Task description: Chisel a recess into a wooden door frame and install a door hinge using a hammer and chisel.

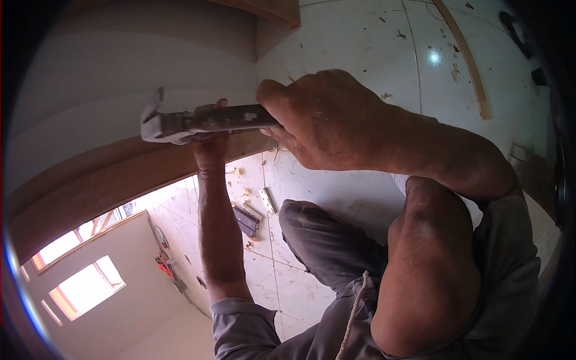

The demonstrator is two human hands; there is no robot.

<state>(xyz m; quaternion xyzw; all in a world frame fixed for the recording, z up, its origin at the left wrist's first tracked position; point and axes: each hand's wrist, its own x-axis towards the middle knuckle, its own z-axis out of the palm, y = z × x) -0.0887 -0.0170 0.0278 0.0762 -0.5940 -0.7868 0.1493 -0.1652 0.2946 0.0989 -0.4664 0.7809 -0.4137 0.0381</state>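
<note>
Brown wooden board (114, 171) runs along the left. Hammer (231, 119) lies level in view, its head across the board's upper edge, handle pointing to the board's right end. Right hand (327, 120) clenched on the handle. Left hand (211, 146) behind the hammer, near the same end; mostly hidden, grasp cannot be told. Tiled floor (354, 45) past the board's lower edge: pale metal plate (267, 201), dark block (245, 221), scattered shavings.

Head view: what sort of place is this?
Likely a room under construction or renovation: the tiled floor is littered, a loose wooden strip lies on it, and the right hand grips a hammer.
</note>
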